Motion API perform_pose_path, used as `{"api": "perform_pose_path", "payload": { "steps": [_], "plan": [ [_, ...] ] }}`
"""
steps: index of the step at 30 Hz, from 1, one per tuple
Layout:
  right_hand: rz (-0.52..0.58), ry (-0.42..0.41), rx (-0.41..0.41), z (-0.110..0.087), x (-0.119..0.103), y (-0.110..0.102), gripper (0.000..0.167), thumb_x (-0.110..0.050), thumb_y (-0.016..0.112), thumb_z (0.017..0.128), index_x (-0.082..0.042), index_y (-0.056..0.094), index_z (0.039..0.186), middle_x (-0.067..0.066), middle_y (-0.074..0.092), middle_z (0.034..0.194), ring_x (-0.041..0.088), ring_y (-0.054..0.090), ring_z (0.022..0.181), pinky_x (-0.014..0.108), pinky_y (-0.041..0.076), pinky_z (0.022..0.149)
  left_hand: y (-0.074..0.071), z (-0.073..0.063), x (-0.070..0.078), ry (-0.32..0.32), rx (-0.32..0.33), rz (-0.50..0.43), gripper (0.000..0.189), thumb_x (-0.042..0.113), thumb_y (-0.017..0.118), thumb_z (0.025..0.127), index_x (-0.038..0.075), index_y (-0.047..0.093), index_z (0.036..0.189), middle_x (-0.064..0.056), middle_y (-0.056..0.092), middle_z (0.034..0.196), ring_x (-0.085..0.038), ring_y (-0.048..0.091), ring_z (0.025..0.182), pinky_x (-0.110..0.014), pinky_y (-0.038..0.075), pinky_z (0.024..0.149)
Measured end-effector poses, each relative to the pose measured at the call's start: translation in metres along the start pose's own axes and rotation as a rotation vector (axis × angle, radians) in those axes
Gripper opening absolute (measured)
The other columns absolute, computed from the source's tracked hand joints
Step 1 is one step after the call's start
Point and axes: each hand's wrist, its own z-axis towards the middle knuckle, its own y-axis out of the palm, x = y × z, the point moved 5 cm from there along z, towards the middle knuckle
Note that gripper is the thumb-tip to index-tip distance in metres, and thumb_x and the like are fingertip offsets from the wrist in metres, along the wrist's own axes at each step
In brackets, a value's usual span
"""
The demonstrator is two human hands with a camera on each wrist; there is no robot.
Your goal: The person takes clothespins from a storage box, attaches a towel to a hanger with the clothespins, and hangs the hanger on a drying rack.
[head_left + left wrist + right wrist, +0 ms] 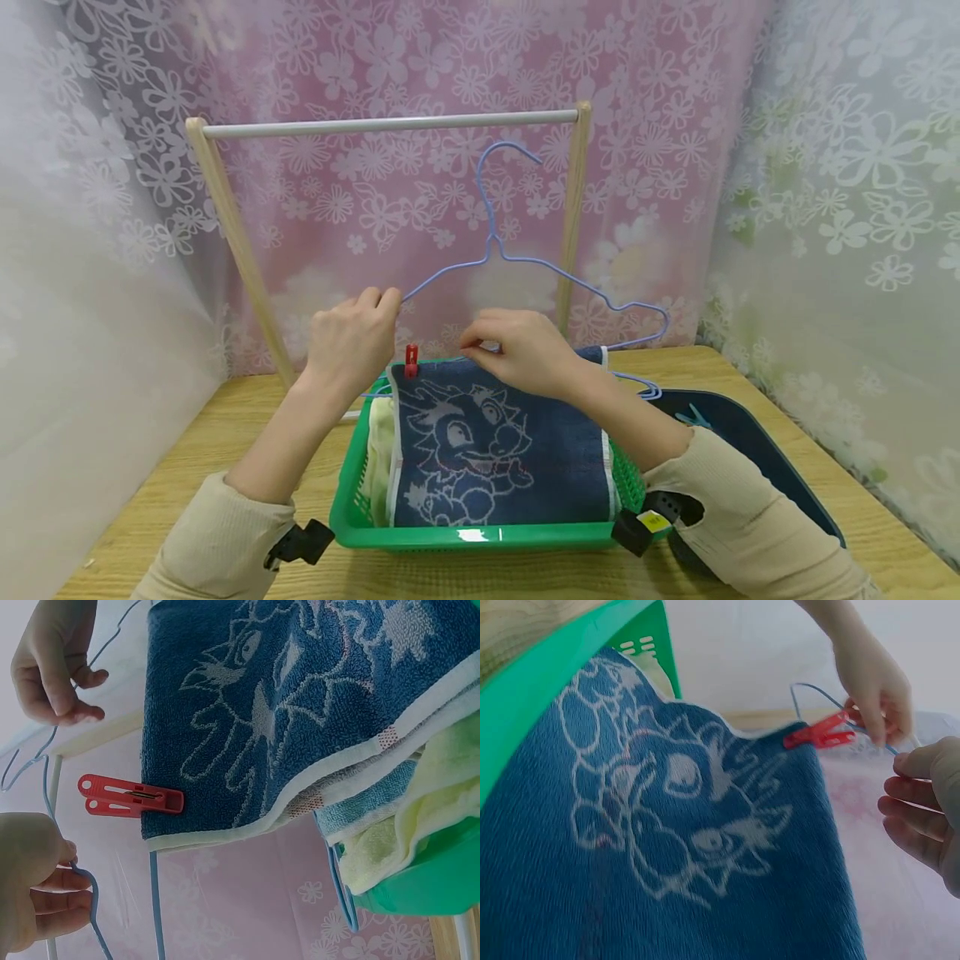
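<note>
My left hand (352, 337) grips the left shoulder of a blue wire hanger (555, 263), its fingers curled round the wire (93, 900). Over the hanger's lower bar hangs a dark blue towel (502, 450) with a pale cartoon dragon and white edging. A red clothespin (131, 796) clips the towel to the bar near its left corner. My right hand (525, 350) hovers by the middle of the towel's top edge. Its fingers (911, 799) are loosely bent, with nothing between them and the thumb.
Below the towel stands a green basket (495, 536) holding pale yellow cloth (381, 450) and more hangers (637, 385). A dark tub (757, 450) with light blue clothespins (693, 416) sits at the right. Behind is a wooden rack with a white rail (390, 124).
</note>
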Motion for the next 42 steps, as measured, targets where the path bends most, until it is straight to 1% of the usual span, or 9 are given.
{"api": "perform_pose_path", "payload": {
  "steps": [9,16,21,25,28,31,36,40,42],
  "plan": [
    [0.011,0.06,0.038,-0.026,0.014,-0.032,0.008,-0.004,0.07,0.08,-0.008,0.068,0.087,-0.002,0.062,0.079,0.009,0.059,0.072,0.023,0.048,0.058,-0.001,0.002,0.001,0.0,-0.014,0.001,0.019,0.0,0.059,0.083,0.003,0.046,0.069,-0.008,0.045,0.058,-0.018,0.03,0.038,-0.03,0.024,0.033],
    [0.004,0.149,0.058,-0.048,0.028,-0.054,0.013,0.001,0.07,0.079,-0.009,0.069,0.087,-0.003,0.063,0.08,0.009,0.059,0.07,0.026,0.05,0.057,0.0,0.001,0.0,-0.009,-0.028,0.0,0.019,0.0,0.059,0.084,0.003,0.046,0.07,-0.008,0.047,0.059,-0.018,0.032,0.039,-0.031,0.026,0.033],
    [-0.002,0.188,0.083,-0.067,0.037,-0.071,0.013,0.002,0.069,0.079,-0.008,0.07,0.087,-0.002,0.065,0.079,0.009,0.06,0.07,0.022,0.049,0.056,0.0,0.001,0.001,-0.01,-0.024,0.0,0.02,0.002,0.06,0.085,0.003,0.046,0.07,-0.008,0.046,0.058,-0.018,0.032,0.039,-0.031,0.025,0.033],
    [0.022,0.194,0.088,-0.083,0.042,-0.083,0.011,0.001,0.068,0.08,-0.009,0.069,0.085,-0.005,0.063,0.075,0.005,0.055,0.065,0.017,0.046,0.055,0.001,0.001,0.001,-0.014,-0.027,-0.002,0.018,0.004,0.06,0.086,0.002,0.049,0.072,-0.009,0.049,0.059,-0.019,0.033,0.039,-0.032,0.026,0.033],
    [0.054,0.182,0.054,-0.095,0.046,-0.09,0.016,0.001,0.067,0.081,-0.015,0.066,0.081,-0.009,0.058,0.07,0.002,0.049,0.06,0.015,0.043,0.053,0.001,0.001,0.001,-0.017,-0.031,-0.004,0.017,0.004,0.06,0.086,0.002,0.05,0.073,-0.01,0.051,0.061,-0.019,0.034,0.039,-0.032,0.028,0.032],
    [0.112,0.203,-0.023,-0.109,0.05,-0.094,0.023,0.002,0.065,0.082,-0.021,0.064,0.082,-0.011,0.056,0.069,0.002,0.046,0.058,0.017,0.041,0.05,0.001,0.001,0.001,-0.016,-0.03,-0.005,0.015,0.004,0.06,0.086,0.001,0.051,0.074,-0.01,0.051,0.062,-0.019,0.035,0.039,-0.032,0.028,0.032],
    [0.147,0.286,-0.15,-0.134,0.059,-0.094,0.024,0.001,0.063,0.084,-0.023,0.065,0.088,-0.016,0.058,0.075,0.002,0.048,0.06,0.021,0.043,0.051,0.001,0.001,0.002,-0.018,-0.031,-0.01,0.014,0.002,0.06,0.085,0.002,0.052,0.074,-0.01,0.051,0.062,-0.019,0.034,0.039,-0.032,0.027,0.033],
    [0.139,0.356,-0.211,-0.151,0.069,-0.089,0.019,-0.003,0.062,0.086,-0.021,0.066,0.089,-0.016,0.057,0.076,0.001,0.049,0.061,0.023,0.044,0.053,0.001,0.001,0.002,-0.021,-0.036,-0.012,0.014,0.001,0.06,0.084,0.002,0.051,0.074,-0.01,0.052,0.062,-0.02,0.036,0.04,-0.032,0.027,0.033],
    [0.127,0.417,-0.245,-0.159,0.077,-0.087,0.015,-0.006,0.061,0.087,-0.02,0.067,0.089,-0.016,0.057,0.075,0.001,0.05,0.061,0.024,0.044,0.054,0.001,0.001,0.002,-0.021,-0.037,-0.014,0.014,0.002,0.061,0.084,0.002,0.051,0.073,-0.01,0.052,0.062,-0.02,0.036,0.04,-0.032,0.028,0.033]
  ]
}}
